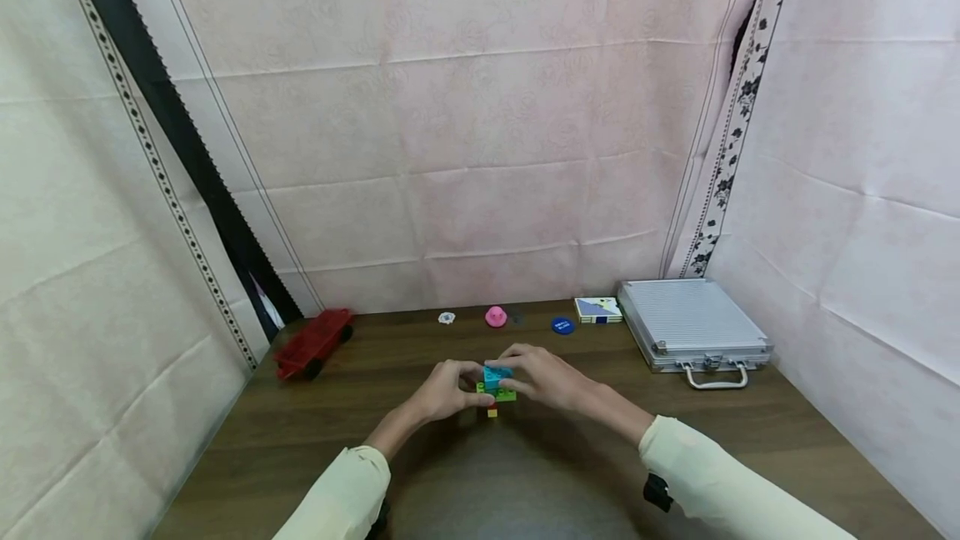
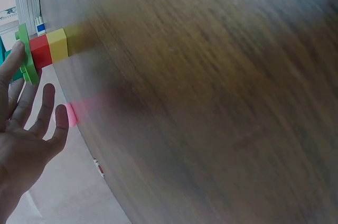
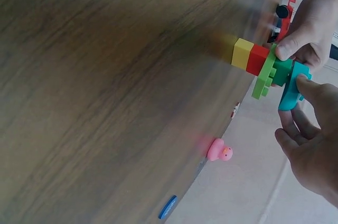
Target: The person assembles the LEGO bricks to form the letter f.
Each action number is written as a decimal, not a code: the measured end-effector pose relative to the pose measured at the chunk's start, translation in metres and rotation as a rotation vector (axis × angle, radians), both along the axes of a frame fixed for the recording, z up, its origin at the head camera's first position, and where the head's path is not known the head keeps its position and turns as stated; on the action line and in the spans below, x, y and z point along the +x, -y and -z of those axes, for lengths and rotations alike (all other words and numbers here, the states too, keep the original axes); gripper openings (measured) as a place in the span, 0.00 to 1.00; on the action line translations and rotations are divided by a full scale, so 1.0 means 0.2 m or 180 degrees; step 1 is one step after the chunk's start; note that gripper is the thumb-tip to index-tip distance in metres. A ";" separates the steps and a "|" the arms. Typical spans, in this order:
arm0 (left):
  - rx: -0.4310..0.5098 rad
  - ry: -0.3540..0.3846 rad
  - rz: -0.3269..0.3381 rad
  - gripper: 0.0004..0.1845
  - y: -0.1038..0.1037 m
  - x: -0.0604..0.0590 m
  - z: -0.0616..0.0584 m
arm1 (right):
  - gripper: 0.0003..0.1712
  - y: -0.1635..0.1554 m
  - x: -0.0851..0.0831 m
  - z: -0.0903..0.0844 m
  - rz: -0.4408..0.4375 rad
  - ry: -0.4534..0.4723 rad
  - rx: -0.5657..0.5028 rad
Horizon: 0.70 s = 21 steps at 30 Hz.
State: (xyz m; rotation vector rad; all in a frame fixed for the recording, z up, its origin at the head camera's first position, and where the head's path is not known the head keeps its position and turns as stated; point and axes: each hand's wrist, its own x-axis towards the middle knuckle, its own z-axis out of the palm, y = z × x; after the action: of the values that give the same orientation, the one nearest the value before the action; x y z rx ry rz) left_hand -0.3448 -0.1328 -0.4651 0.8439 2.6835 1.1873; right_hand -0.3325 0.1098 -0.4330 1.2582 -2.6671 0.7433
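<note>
A small tower of toy building blocks stands on the table between the two hands. From the bottom up it has a yellow block (image 3: pixel 242 53), a red block (image 3: pixel 257 59), a wide light green piece (image 3: pixel 263 81), a dark green block (image 3: pixel 281 70) and a teal block (image 3: pixel 292 89) on top. My left hand (image 1: pixel 441 392) pinches the tower around the light green piece, thumb on the near side. The right hand (image 1: pixel 551 379) grips the teal block between thumb and fingers. Whether the teal block sits fully on the dark green one, I cannot tell.
Along the table's back lie a white trinket (image 1: pixel 446 317), a pink rubber duck (image 1: pixel 496 317), a blue disc (image 1: pixel 562 325) and a small box (image 1: pixel 598 310). A red toy vehicle (image 1: pixel 315 344) is at the left, a silver case (image 1: pixel 693 323) at the right. Cloth (image 1: pixel 480 123) hangs behind.
</note>
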 end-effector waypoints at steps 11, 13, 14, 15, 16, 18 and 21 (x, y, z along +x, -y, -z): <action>0.0038 0.0019 0.0022 0.20 0.00 0.00 0.00 | 0.25 0.00 0.00 0.01 0.0097 0.0022 0.0012; 0.0048 0.0030 0.0026 0.19 0.00 0.00 -0.01 | 0.25 0.00 0.00 0.01 0.0111 0.0026 0.0026; 0.0052 0.0035 0.0029 0.19 0.00 0.00 -0.01 | 0.25 0.00 0.00 0.01 0.0117 0.0017 0.0037; 0.0055 0.0039 0.0032 0.19 0.00 0.00 -0.01 | 0.25 0.00 0.00 0.01 0.0124 -0.0002 0.0056; 0.0058 0.0043 0.0035 0.19 0.00 0.00 -0.01 | 0.25 0.00 0.00 0.01 0.0129 -0.0018 0.0074; 0.0063 0.0051 0.0039 0.19 0.00 0.00 -0.01 | 0.25 0.00 0.00 0.01 0.0146 -0.0051 0.0126; 0.0057 0.0045 0.0037 0.18 0.00 0.00 -0.01 | 0.26 0.01 0.00 0.01 0.0179 -0.0099 0.0192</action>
State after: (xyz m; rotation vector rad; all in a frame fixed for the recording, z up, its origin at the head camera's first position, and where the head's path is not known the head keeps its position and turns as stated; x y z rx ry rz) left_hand -0.3444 -0.1324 -0.4635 0.8489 2.6569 1.2121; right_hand -0.3315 0.1085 -0.4349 1.1926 -2.7066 0.6353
